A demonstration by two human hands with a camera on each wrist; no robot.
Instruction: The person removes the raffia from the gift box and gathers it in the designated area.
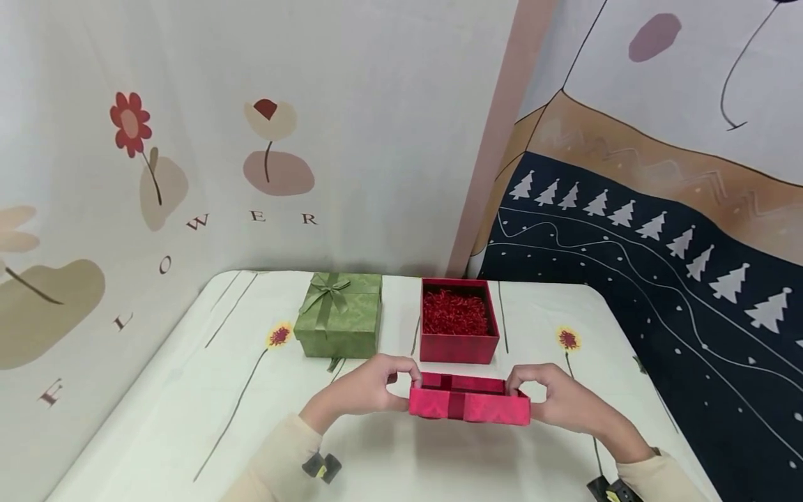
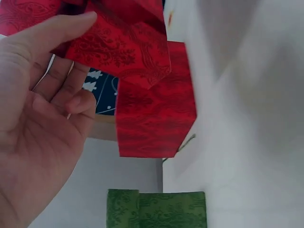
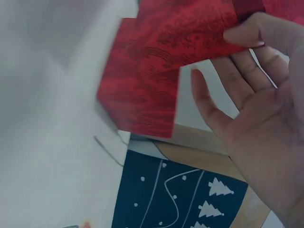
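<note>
Both hands hold a red box lid (image 1: 433, 403) above the table, its hollow side showing in the head view and a dark red ribbon (image 1: 456, 406) crossing it. My left hand (image 1: 366, 390) pinches the lid's left end, and my right hand (image 1: 561, 401) pinches the right end. In the left wrist view the left thumb lies against the patterned lid (image 2: 109, 47); the right wrist view shows the right thumb on the lid (image 3: 190, 33) too. Just beyond the lid stands an open red box (image 1: 459, 348) with red shredded paper (image 1: 454, 312) inside.
Left of the red box sits a green gift box (image 1: 341, 341) with its lid on and a green bow (image 1: 326, 296). Both boxes stand on a table with a white flower-print cloth (image 1: 238, 446). A printed curtain (image 1: 376, 139) hangs behind the table, with a dark tree-print cloth (image 1: 627, 251) at right.
</note>
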